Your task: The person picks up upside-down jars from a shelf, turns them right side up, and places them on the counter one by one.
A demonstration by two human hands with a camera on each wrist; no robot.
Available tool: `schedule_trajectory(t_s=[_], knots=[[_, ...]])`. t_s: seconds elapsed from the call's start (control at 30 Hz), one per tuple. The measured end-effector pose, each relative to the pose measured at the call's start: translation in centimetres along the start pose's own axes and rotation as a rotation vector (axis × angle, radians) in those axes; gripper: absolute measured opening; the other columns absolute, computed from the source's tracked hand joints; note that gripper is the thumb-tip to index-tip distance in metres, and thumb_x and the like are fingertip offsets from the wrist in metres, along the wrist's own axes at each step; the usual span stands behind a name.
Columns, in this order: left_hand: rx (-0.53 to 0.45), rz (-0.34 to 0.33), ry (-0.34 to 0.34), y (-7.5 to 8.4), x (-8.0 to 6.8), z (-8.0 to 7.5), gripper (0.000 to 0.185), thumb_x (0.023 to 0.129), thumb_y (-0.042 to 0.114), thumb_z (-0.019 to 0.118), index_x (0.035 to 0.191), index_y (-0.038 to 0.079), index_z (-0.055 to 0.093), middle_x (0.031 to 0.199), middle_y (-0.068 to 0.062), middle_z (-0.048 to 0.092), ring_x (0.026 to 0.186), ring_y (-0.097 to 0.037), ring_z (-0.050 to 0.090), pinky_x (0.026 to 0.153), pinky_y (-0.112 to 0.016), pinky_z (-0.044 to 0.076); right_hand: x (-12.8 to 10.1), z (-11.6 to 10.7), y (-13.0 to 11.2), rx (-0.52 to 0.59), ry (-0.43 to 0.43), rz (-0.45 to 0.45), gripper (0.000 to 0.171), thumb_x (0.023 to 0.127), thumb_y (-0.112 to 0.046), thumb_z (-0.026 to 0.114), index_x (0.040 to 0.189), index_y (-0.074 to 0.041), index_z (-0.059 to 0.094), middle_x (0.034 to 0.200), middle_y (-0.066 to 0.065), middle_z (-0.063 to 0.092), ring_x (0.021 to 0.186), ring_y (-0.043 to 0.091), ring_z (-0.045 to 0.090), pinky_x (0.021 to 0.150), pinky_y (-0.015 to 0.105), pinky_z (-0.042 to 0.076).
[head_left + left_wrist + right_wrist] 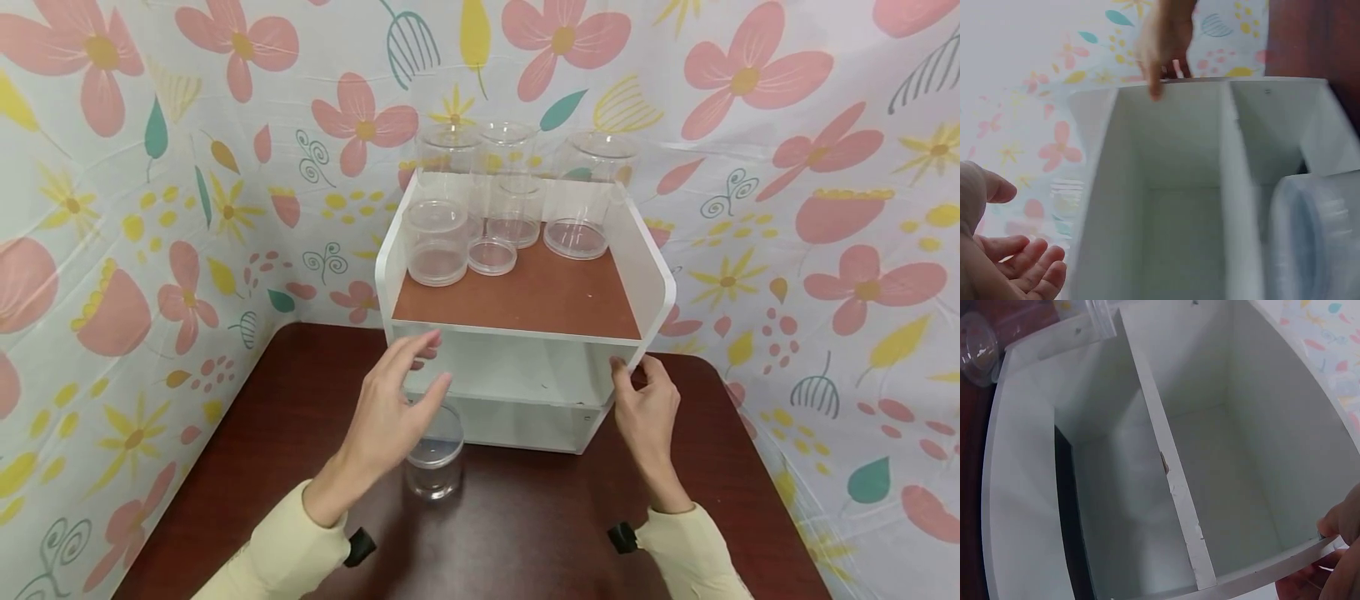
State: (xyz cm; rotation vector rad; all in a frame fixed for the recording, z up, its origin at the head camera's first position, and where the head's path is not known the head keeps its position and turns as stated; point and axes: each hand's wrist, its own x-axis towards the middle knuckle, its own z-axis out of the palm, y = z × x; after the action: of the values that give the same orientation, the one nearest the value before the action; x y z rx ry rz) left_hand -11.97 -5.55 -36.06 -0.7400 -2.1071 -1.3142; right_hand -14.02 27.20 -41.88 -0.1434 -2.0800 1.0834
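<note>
Two hands are at one small white shelf unit (517, 332), which stands on the dark red table (525, 525). The right hand (647, 408) pinches the unit's right side wall between thumb and fingers. The left hand (386, 417) is near the left side, its thumb spread away from the fingers. Just below it, one clear jar (435, 479) stands upright on the table; several clear containers (576, 240) stand on the brown top board (517, 296).
</note>
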Motion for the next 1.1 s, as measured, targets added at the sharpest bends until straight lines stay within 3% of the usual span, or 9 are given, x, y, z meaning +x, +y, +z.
schedule_trajectory(t_s=[0.17,0.37,0.83,1.1], knots=[[-0.033,0.044,0.005,1.4,3.0,-0.5,0.051,0.091,0.003,0.075,0.139,-0.003,0.059,0.126,-0.017,0.064,0.111,-0.025,0.063,0.095,-0.041,0.052,-0.1,0.1,0.1,-0.005,-0.002,0.002,0.020,0.097,-0.011,0.071,0.108,0.007,0.072,0.101,0.018,0.073,0.076,-0.004,0.056,0.065,0.010,0.042],[-0.049,0.057,0.022,2.6,6.3,-1.1,0.054,0.093,0.005,0.072,0.143,-0.005,0.054,0.131,-0.018,0.059,0.118,-0.028,0.059,0.101,-0.044,0.048,-0.1,0.1,0.2,-0.003,-0.003,-0.009,0.019,0.097,-0.010,0.070,0.107,0.006,0.072,0.100,0.017,0.073,0.076,-0.004,0.057,0.065,0.011,0.042],[0.004,-0.061,0.070,3.1,12.4,-0.5,0.060,0.096,0.015,0.070,0.148,-0.005,0.049,0.144,-0.017,0.053,0.128,-0.026,0.052,0.105,-0.036,0.043,-0.1,0.0,0.1,-0.001,-0.001,-0.013,0.018,0.097,-0.010,0.070,0.107,0.006,0.072,0.100,0.018,0.073,0.076,-0.002,0.056,0.065,0.012,0.041],[0.036,-0.192,0.021,3.3,15.5,0.1,0.069,0.098,0.026,0.070,0.155,0.001,0.041,0.149,-0.013,0.048,0.135,-0.022,0.046,0.105,-0.037,0.042,0.1,0.0,0.1,0.000,0.001,-0.021,0.019,0.097,-0.010,0.070,0.106,0.007,0.072,0.099,0.018,0.073,0.074,-0.003,0.056,0.064,0.012,0.042]])
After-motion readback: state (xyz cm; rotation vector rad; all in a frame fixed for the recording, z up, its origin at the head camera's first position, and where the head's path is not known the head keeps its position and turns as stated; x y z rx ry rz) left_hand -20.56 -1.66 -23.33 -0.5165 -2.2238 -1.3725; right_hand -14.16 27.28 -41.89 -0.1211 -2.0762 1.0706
